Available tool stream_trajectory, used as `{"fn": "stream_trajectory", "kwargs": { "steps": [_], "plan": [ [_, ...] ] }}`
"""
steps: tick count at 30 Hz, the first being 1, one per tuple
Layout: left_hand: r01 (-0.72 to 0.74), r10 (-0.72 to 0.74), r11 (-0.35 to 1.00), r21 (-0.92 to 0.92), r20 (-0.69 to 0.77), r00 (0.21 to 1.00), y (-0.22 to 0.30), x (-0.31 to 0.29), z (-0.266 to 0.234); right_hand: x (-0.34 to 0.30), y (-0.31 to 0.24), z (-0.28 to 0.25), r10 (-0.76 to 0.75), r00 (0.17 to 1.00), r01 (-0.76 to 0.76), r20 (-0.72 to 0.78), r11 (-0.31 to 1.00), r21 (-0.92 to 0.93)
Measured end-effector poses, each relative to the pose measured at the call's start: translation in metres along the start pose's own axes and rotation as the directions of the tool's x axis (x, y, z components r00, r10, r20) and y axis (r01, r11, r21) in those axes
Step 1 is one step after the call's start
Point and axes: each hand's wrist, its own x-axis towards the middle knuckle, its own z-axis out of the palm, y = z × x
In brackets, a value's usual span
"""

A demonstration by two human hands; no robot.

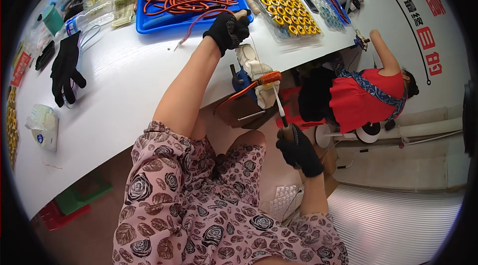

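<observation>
An orange wire-wound coil (269, 77) sits at the table edge on a blue vise (242, 82) whose jaws are padded with white cloth (265, 97). Thick red and black leads trail from the coil to the lower left. My left hand (227, 31), in a black glove with bare fingertips, is closed in a fist above the vise; a thin wire appears to run from it down to the coil. My right hand (298, 150), gloved likewise, grips a hand tool (280, 106) with a brown handle and a pale shaft. The shaft points up to the coil, and its tip is hard to make out.
A blue tray (144, 25) of orange-red cable lies beyond my left hand. Right of it stands a clear tray of yellow ring cores (284, 8). A black glove (67, 68) and a tissue pack (43, 128) lie at left. Another person in red (366, 98) works at right.
</observation>
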Motion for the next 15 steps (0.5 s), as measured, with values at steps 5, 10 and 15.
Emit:
{"fn": "stream_trajectory", "kwargs": {
  "steps": [5, 10, 15],
  "plan": [
    [0.096, -0.089, 0.99, -0.106, 0.069, 0.994, -0.01, 0.012, 0.004, 0.037, -0.014, -0.014, -0.41, 0.91, 0.407, 0.058, 0.863, -0.298],
    [-0.024, 0.043, 0.971, 0.236, -0.074, 0.996, -0.005, -0.016, 0.017, -0.001, -0.014, -0.004, -0.318, 0.948, 0.237, -0.01, 0.728, -0.643],
    [-0.324, 0.614, 0.49, 0.81, -0.057, 0.787, -0.022, -0.115, 0.06, -0.056, 0.091, -0.027, -0.433, 0.892, 0.439, 0.125, 0.771, -0.461]
  ]
}}
